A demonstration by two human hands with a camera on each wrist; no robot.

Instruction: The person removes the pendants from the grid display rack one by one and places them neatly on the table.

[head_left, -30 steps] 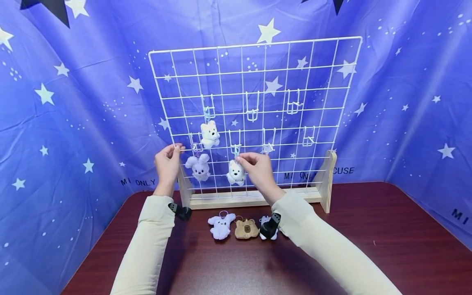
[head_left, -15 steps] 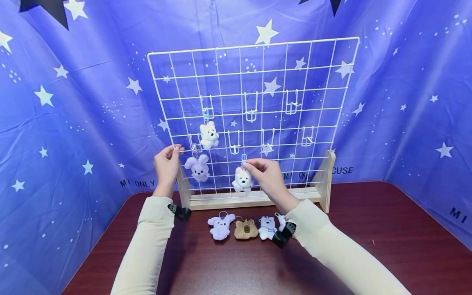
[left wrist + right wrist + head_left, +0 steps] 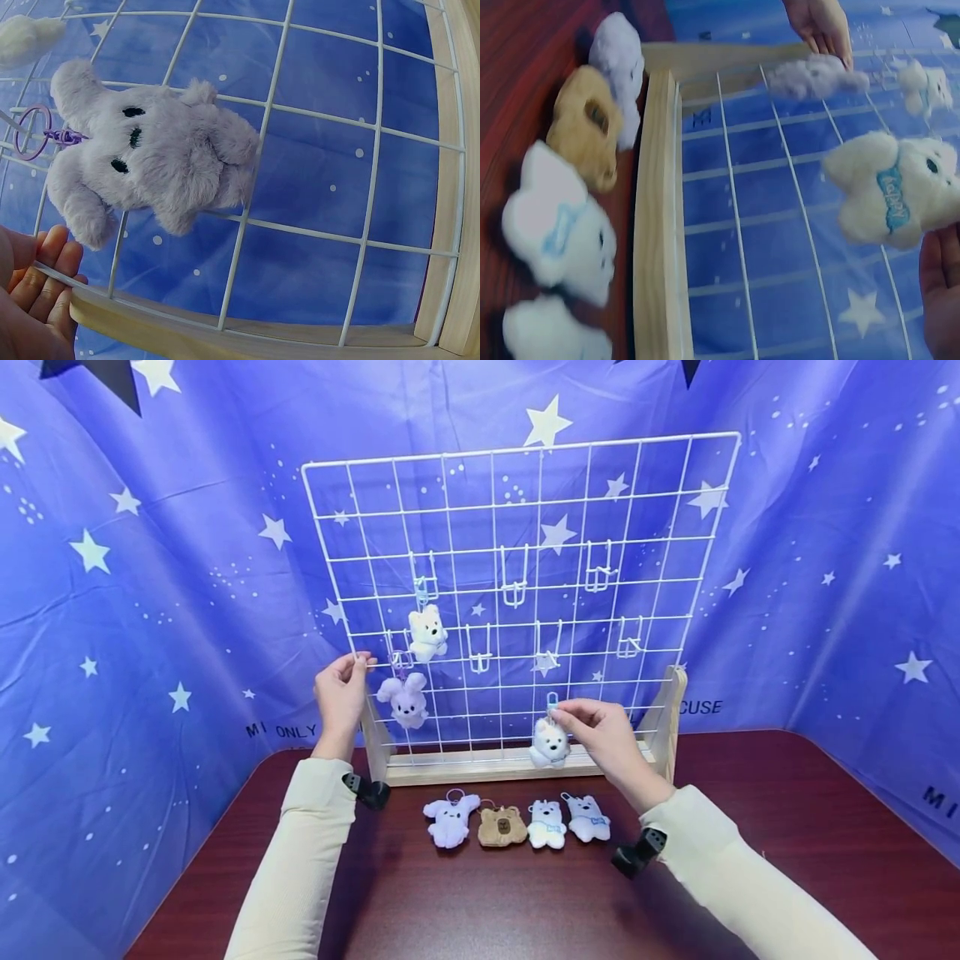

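My right hand [image 3: 600, 732] pinches the top of a white plush bear keychain [image 3: 551, 744], its light blue clasp standing up above the fingertips. The bear is in front of the rack's lower part; in the right wrist view its blue scarf with lettering shows. My left hand [image 3: 341, 695] grips the left edge wire of the white grid rack [image 3: 521, 444], thumb and fingers around it in the left wrist view. Beside that hand a lilac plush keychain [image 3: 157, 150] hangs by a purple ring from a hook. Another white plush bear [image 3: 427, 633] hangs higher up.
On the dark red table [image 3: 480, 902], a lilac plush [image 3: 450, 822], a brown plush [image 3: 502, 827] and two white bears [image 3: 547, 825] lie in a row before the rack's wooden base [image 3: 517, 766]. Several wire hooks [image 3: 514, 589] on the grid hold nothing. A starry blue curtain hangs behind.
My right hand has taken the white bear off its lower hook and carried it right and slightly down. The left hand stays on the rack's edge.
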